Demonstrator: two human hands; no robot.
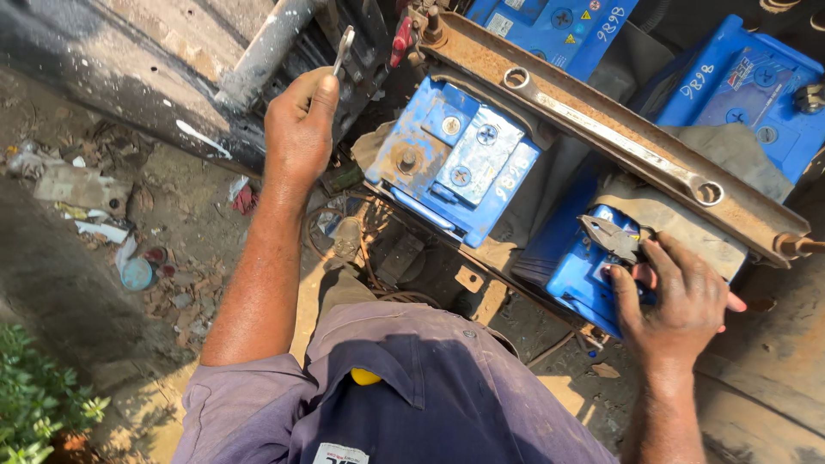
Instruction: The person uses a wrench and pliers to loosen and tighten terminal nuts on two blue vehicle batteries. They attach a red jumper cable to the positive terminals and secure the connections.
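Observation:
My left hand is raised at the upper left and is closed around a small silver spanner, whose open end pokes up past my fingers. My right hand rests on a blue battery at the right and grips a pair of pliers with dark handles, jaws pointing left. Another blue battery lies tilted between my hands, with a round terminal post and screw caps on top. A rusty metal bar runs diagonally over the batteries.
A long ring spanner lies on the rusty bar. More blue batteries sit at the top right. A red terminal cover and a grey pipe are near my left hand. Litter on dirt at left.

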